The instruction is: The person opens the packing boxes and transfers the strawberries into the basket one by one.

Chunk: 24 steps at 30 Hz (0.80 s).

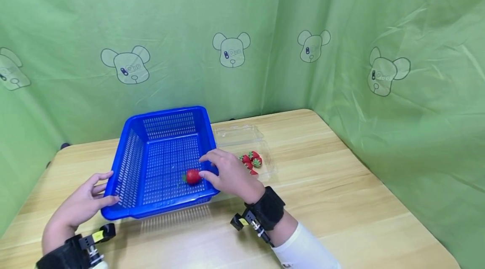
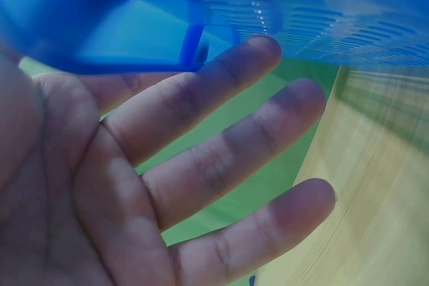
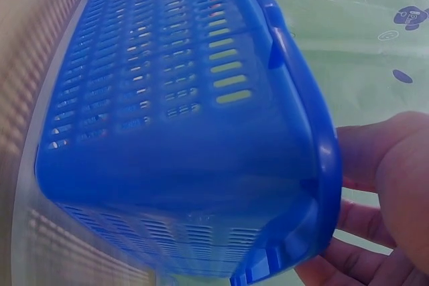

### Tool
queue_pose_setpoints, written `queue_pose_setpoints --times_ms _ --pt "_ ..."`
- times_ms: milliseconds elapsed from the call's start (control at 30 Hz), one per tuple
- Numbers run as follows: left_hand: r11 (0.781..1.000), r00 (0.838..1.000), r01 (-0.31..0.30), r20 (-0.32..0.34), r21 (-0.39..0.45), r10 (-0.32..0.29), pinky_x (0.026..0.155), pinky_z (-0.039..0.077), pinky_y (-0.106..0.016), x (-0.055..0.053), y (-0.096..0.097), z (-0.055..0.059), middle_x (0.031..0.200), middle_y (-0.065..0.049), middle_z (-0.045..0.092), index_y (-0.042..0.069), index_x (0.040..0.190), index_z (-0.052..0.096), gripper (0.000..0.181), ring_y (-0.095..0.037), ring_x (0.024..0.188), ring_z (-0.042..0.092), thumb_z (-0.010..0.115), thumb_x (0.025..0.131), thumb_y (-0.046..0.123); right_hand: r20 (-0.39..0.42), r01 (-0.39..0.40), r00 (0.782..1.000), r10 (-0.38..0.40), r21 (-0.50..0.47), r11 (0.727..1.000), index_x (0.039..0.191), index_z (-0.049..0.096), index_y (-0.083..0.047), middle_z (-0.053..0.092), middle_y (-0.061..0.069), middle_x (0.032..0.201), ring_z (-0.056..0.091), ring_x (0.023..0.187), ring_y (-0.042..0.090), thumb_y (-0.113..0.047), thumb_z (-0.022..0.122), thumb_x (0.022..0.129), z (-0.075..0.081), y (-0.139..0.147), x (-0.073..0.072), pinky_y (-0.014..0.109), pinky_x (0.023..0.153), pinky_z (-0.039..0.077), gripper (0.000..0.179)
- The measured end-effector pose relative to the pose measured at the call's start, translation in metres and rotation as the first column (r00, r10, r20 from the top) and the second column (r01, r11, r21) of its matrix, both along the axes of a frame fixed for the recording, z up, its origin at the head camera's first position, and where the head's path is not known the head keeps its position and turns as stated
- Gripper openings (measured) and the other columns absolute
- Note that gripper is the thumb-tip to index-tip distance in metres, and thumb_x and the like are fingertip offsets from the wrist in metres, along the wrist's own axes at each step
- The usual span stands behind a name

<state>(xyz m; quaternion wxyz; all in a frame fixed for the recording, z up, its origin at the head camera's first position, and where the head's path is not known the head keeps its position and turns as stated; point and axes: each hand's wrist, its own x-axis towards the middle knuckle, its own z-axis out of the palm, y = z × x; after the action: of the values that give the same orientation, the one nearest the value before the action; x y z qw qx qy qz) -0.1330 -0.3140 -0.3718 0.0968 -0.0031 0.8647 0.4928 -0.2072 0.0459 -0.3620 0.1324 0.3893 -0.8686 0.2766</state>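
Note:
A blue plastic basket (image 1: 172, 147) with slotted walls is in front of me at the left. My left hand (image 1: 85, 197) holds its left rim, thumb over the edge; in the left wrist view the other fingers (image 2: 228, 159) stretch below the rim. At the opposite side my right hand (image 1: 231, 172) grips the right rim, thumb and index finger reaching over it. Parts of those fingers go behind the rim in the right wrist view. One red strawberry (image 1: 193, 176) is inside the basket, close beside the right thumb tip.
Right of the basket, a clear plastic clamshell box (image 1: 269, 157) lies with its lid (image 1: 236, 134) folded back. Several strawberries (image 1: 251, 160) sit in it, partly behind my right hand. The wooden table (image 1: 322, 201) ends at green curtains (image 1: 182, 41).

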Motion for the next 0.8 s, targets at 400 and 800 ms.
queue_pose_setpoints --times_ms 400,800 --pt "1.0 1.0 -0.007 -0.006 -0.01 0.007 0.09 0.052 -0.049 -0.001 0.0 0.0 0.134 -0.043 0.041 -0.012 0.147 0.015 0.075 -0.043 0.112 0.058 0.062 0.093 0.007 0.038 0.027 0.999 -0.025 -0.037 0.999 0.115 0.066 -0.005 0.066 0.007 0.112 0.065 0.09 0.017 -0.025 0.071 0.09 0.003 0.007 -0.006 0.027 0.078 0.055 0.033" --pt "1.0 1.0 -0.002 -0.007 -0.012 0.002 0.091 0.05 -0.052 0.0 0.001 0.0 0.134 -0.042 0.041 -0.011 0.147 0.015 0.074 -0.043 0.112 0.058 0.062 0.093 0.009 0.053 0.095 0.995 -0.089 -0.103 0.99 0.114 0.067 -0.006 0.067 0.007 0.111 0.065 0.087 0.02 -0.024 0.072 0.089 0.001 0.021 -0.019 0.028 0.071 0.055 0.031"
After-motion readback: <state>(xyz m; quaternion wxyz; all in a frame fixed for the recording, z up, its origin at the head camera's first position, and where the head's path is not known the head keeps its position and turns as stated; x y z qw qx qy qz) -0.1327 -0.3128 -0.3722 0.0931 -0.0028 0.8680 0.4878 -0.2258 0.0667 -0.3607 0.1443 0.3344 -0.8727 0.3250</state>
